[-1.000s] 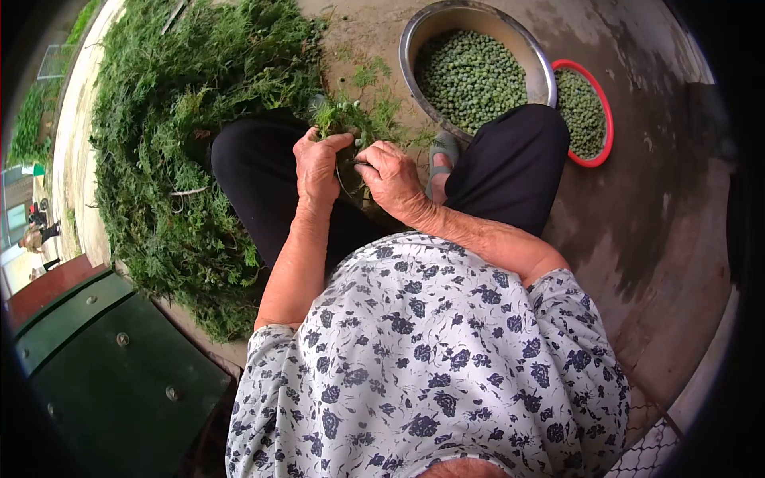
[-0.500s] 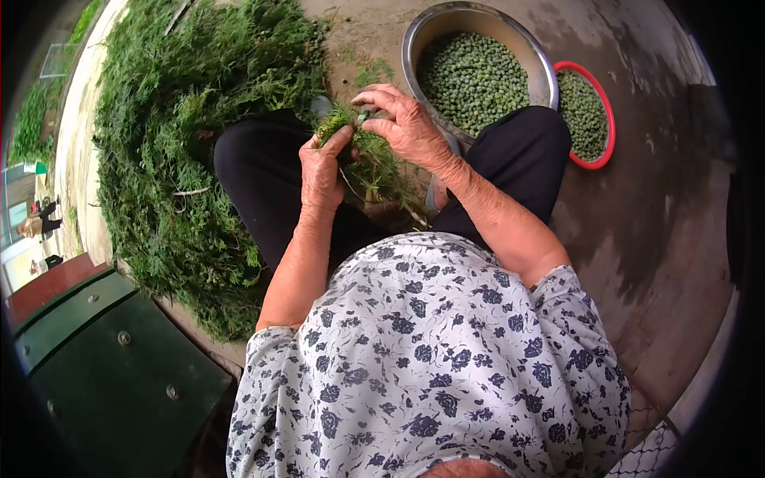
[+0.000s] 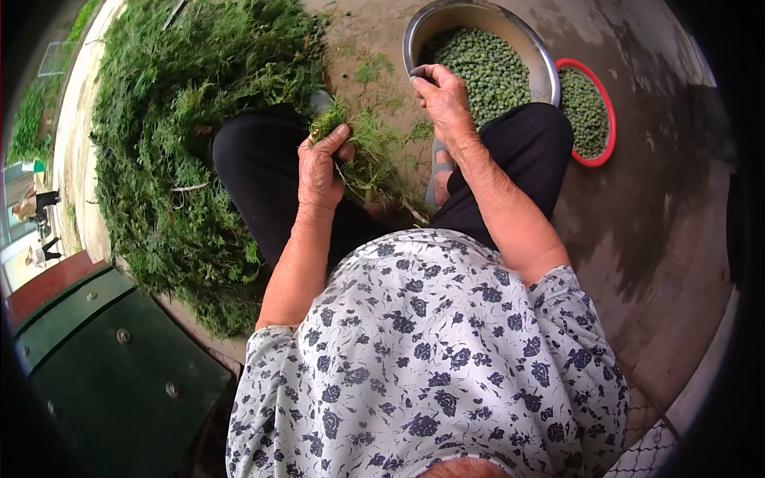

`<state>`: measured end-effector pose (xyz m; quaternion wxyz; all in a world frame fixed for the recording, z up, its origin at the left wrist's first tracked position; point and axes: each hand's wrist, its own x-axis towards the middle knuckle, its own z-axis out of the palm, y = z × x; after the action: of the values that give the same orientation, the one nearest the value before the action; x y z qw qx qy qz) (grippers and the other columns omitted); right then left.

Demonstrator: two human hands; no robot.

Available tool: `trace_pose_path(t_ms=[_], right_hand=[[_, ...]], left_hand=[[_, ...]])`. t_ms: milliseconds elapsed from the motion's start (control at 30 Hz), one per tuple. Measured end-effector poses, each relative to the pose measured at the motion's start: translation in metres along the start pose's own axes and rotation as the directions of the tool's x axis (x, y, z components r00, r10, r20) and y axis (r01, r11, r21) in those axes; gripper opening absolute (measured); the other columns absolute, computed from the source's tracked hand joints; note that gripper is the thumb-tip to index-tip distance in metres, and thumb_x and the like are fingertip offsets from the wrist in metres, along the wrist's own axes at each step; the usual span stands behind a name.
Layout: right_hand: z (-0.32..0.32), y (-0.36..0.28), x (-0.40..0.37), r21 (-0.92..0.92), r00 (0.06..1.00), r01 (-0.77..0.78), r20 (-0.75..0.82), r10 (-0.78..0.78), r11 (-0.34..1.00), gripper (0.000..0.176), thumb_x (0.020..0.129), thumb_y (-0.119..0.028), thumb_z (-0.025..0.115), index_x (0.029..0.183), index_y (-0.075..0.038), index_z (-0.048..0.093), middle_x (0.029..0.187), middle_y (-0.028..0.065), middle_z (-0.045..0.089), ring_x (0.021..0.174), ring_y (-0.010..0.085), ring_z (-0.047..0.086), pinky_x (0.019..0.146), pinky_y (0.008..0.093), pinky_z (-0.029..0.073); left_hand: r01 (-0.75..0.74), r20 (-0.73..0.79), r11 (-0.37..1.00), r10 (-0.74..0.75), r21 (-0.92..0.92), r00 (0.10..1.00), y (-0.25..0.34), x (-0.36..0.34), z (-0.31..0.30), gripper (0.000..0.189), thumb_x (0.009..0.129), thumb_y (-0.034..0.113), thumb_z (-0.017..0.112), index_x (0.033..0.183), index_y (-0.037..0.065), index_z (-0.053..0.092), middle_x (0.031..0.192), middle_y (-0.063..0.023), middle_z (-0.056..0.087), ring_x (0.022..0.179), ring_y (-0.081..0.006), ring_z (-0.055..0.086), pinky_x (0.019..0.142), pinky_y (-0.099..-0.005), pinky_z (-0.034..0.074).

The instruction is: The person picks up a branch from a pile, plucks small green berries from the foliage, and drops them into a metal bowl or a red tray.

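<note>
My left hand (image 3: 321,167) is closed around a leafy evergreen sprig (image 3: 370,151), whose feathery green twigs hang between my knees. Over the near left rim of the metal basin (image 3: 548,76), my right hand (image 3: 445,102) has its thumb and fingers pinched together. Whatever is at its fingertips is too small to make out. Small round green cones or berries (image 3: 486,72) fill much of the basin. To its right stands a red-rimmed bowl (image 3: 612,127) with more of these green pieces (image 3: 583,115).
A large heap of cut evergreen branches (image 3: 175,159) lies to my left. Loose green bits (image 3: 370,70) are scattered on the concrete floor (image 3: 637,159). A dark green panel with bolts (image 3: 119,374) stands at lower left. Farther off at the left edge are people (image 3: 40,205).
My right hand has moved away from the sprig, up and right to the basin's rim, with its fingers pinched. My left hand stays nearly in place, still holding the sprig.
</note>
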<state>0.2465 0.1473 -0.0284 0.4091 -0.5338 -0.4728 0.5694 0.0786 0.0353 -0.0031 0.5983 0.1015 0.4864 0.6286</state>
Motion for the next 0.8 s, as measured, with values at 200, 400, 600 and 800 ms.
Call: trace_pose_path(t_ms=[200, 400, 600, 800], right_hand=[[-0.089, 0.012, 0.049, -0.908, 0.646, 0.263, -0.085, -0.759, 0.325, 0.025, 0.074, -0.004, 0.061, 0.099, -0.009, 0.064, 0.094, 0.0139, 0.059, 0.080, 0.0277, 0.060, 0.071, 0.0344, 0.049], [-0.033, -0.043, -0.005, -0.264, 0.967, 0.191, 0.213, -0.136, 0.945, 0.023, 0.075, -0.007, 0.063, 0.098, -0.005, 0.064, 0.087, 0.0117, 0.061, 0.079, 0.0257, 0.060, 0.072, 0.0341, 0.048], [0.028, -0.025, -0.044, -0.276, 0.703, 0.535, 0.670, -0.239, 0.798, 0.037, 0.067, -0.007, 0.066, 0.102, -0.002, 0.060, 0.089, 0.0171, 0.061, 0.085, 0.0312, 0.060, 0.077, 0.0375, 0.047], [0.028, -0.019, -0.044, -0.344, 0.775, 0.450, 0.609, -0.169, 0.824, 0.030, 0.070, -0.009, 0.065, 0.099, -0.001, 0.059, 0.085, 0.0151, 0.061, 0.083, 0.0271, 0.060, 0.075, 0.0353, 0.047]], left_hand=[[0.039, -0.017, 0.966, -0.045, -0.256, 0.999, 0.000, 0.009, -0.013, 0.015, 0.084, 0.015, 0.057, 0.086, 0.000, 0.056, 0.057, -0.0007, 0.045, 0.052, -0.0102, 0.037, 0.053, -0.0241, 0.036], [0.082, 0.069, 0.950, -0.064, -0.301, 0.996, 0.000, 0.010, -0.010, 0.011, 0.081, 0.010, 0.058, 0.087, 0.001, 0.058, 0.072, -0.0011, 0.052, 0.052, -0.0094, 0.037, 0.051, -0.0236, 0.036], [0.146, 0.045, 0.961, -0.139, -0.234, 0.989, -0.002, 0.011, -0.011, 0.016, 0.085, 0.017, 0.055, 0.091, 0.003, 0.056, 0.061, -0.0015, 0.047, 0.053, -0.0134, 0.041, 0.052, -0.0249, 0.038], [0.120, 0.070, 0.979, -0.109, -0.167, 0.992, 0.000, 0.004, -0.003, 0.016, 0.082, 0.012, 0.055, 0.093, 0.001, 0.058, 0.070, -0.0031, 0.052, 0.063, -0.0153, 0.048, 0.060, -0.0276, 0.043]])
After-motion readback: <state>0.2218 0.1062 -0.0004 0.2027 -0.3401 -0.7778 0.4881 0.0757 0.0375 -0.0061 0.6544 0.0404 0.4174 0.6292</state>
